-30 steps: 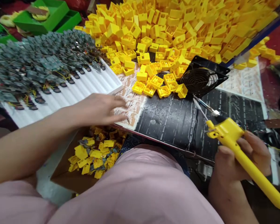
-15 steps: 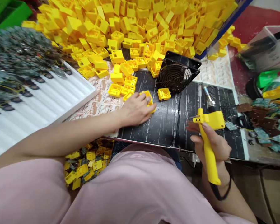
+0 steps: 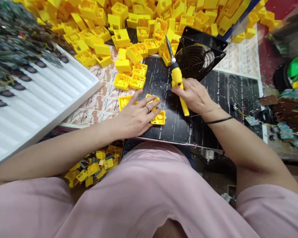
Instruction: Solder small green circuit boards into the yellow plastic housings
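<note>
My left hand (image 3: 135,119) lies palm down with its fingers spread over several small yellow plastic cases. One open case (image 3: 160,117) shows just beyond its fingertips, and another case (image 3: 124,101) sits by its thumb side. Parts of the cases below the fingers are hidden. Closed around the yellow handle of a soldering gun (image 3: 176,76), my right hand (image 3: 195,96) is near the black fan. The gun's metal tip points up and away, toward the heap of cases. A thin wire runs from the handle's lower end toward the wrist.
A black fan (image 3: 200,54) stands behind the right hand on the dark mat (image 3: 175,132). Loose yellow cases (image 3: 121,81) lie to the left, below a large heap. A white foam tray (image 3: 72,86) carries circuit boards with speakers. More boards (image 3: 288,130) lie at right.
My right hand has swung leftward and forward with the soldering gun, whose tip now stands near the fan. My left hand has shifted toward me and left, its fingers more spread. The view has tilted slightly.
</note>
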